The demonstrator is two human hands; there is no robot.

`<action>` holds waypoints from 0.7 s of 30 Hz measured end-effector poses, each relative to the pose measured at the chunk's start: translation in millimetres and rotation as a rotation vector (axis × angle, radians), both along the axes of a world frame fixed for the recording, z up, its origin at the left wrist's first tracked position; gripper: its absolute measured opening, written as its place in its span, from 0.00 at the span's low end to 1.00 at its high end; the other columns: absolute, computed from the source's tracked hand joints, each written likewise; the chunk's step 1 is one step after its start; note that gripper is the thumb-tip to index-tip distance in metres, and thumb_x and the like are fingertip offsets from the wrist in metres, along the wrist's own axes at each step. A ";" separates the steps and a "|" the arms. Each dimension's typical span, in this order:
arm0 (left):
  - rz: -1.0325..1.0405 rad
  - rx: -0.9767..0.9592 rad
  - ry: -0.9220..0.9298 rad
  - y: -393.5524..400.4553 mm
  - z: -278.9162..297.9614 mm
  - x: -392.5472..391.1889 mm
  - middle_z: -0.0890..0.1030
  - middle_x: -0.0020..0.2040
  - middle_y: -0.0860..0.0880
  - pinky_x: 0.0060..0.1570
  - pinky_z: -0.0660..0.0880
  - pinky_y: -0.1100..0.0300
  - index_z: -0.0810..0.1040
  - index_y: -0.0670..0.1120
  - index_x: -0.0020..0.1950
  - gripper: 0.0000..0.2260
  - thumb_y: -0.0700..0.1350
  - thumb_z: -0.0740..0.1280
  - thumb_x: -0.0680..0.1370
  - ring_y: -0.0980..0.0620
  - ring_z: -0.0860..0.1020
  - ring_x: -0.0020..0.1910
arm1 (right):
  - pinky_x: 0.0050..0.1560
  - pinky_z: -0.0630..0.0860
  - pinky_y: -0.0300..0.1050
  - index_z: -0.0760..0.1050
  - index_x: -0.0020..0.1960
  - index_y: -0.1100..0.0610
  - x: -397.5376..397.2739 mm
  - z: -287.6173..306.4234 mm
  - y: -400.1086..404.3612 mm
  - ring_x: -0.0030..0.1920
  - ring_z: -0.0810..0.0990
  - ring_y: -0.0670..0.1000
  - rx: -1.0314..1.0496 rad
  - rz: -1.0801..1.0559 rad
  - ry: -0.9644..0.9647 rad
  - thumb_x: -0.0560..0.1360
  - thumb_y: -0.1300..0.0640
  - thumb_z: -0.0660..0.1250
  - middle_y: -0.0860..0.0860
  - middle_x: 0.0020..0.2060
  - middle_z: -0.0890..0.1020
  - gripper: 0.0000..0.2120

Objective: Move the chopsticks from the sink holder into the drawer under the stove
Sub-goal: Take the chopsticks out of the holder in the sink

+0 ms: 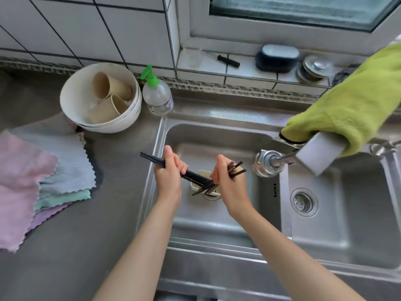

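Observation:
Over the left basin of the steel sink (217, 135), both my hands hold dark chopsticks. My left hand (168, 172) grips a bundle of black chopsticks (152, 159) lying almost level, its tips pointing left over the sink rim. My right hand (225, 177) is closed on several more chopsticks (235, 169) that fan out to the upper right, their lower ends crossing over a cream holder (213, 195). The holder sits in the basin just below my hands and is partly hidden by them. No drawer or stove is in view.
The faucet head (268, 162) hangs close to the right of my right hand, with a green cloth (351, 101) draped over the tap. A white bowl with beige cups (101, 96) and a soap bottle (157, 96) stand behind the sink; folded cloths (41, 170) lie at left.

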State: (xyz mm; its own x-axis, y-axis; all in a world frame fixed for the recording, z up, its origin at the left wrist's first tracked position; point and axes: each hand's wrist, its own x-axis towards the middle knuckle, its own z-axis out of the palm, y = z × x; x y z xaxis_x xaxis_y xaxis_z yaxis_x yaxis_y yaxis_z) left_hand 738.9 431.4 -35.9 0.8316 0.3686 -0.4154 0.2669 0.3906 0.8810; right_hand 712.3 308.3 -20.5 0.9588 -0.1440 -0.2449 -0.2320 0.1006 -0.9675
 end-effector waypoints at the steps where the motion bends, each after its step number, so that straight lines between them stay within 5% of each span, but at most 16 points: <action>1: -0.001 -0.036 0.013 2.8 3.9 -4.8 0.59 0.23 0.53 0.42 0.69 0.54 0.61 0.49 0.29 0.23 0.54 0.57 0.83 0.52 0.62 0.25 | 0.32 0.69 0.37 0.63 0.31 0.60 -5.8 4.9 -1.8 0.27 0.66 0.46 -0.017 -0.017 0.000 0.80 0.49 0.57 0.52 0.25 0.64 0.22; 7: -0.053 -0.211 0.069 17.7 16.4 -31.9 0.60 0.26 0.53 0.44 0.69 0.55 0.63 0.51 0.28 0.23 0.54 0.58 0.83 0.53 0.63 0.26 | 0.42 0.66 0.52 0.63 0.24 0.50 -38.3 23.5 -15.8 0.28 0.65 0.49 0.062 -0.230 0.088 0.77 0.43 0.58 0.44 0.22 0.65 0.24; 12: -0.136 -0.328 0.095 24.6 21.4 -46.0 0.60 0.26 0.53 0.45 0.68 0.56 0.64 0.51 0.27 0.24 0.53 0.57 0.83 0.53 0.62 0.27 | 0.40 0.70 0.46 0.65 0.25 0.50 -66.7 28.3 -19.4 0.26 0.65 0.49 0.263 -0.436 0.101 0.79 0.47 0.59 0.46 0.21 0.65 0.24; 21: -0.328 -0.435 0.198 12.5 31.4 -66.0 0.60 0.27 0.53 0.42 0.64 0.59 0.60 0.50 0.30 0.21 0.49 0.58 0.83 0.53 0.59 0.29 | 0.36 0.61 0.45 0.59 0.29 0.53 -123.4 52.0 -33.4 0.29 0.55 0.50 0.421 -0.687 0.078 0.80 0.49 0.59 0.49 0.26 0.56 0.22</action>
